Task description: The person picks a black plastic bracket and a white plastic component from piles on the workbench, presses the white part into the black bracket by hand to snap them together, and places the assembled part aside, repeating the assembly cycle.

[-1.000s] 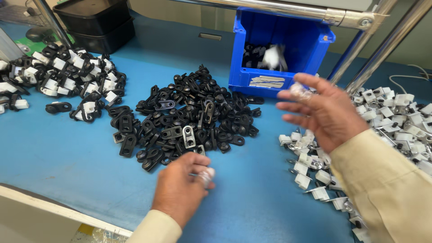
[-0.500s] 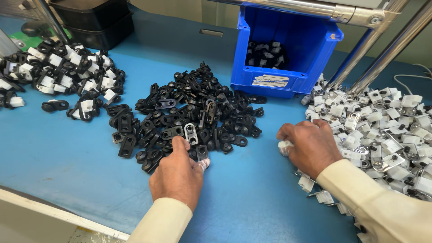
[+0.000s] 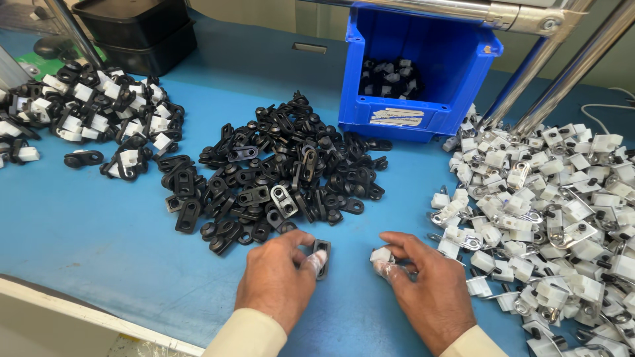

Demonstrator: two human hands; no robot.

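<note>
The left hand (image 3: 278, 281) pinched a black clip (image 3: 322, 254) between thumb and fingertip, the clip upright at the near edge of the black pile (image 3: 284, 172). The right hand (image 3: 426, 291) pinched a small white piece (image 3: 381, 254) in its fingertips, just left of the white pile (image 3: 549, 211). Both grips were narrow and closed on their parts, and the fingertips looked covered with thin cots. The two parts sat near each other over the blue table (image 3: 99, 238), a small gap between them, each projecting inward from its hand. By the look of it, the step in hand was pairing one black with one white part; the next move would call for lining them up and closing that gap. A blue bin (image 3: 397, 119) stood behind, holding a few parts.
</note>
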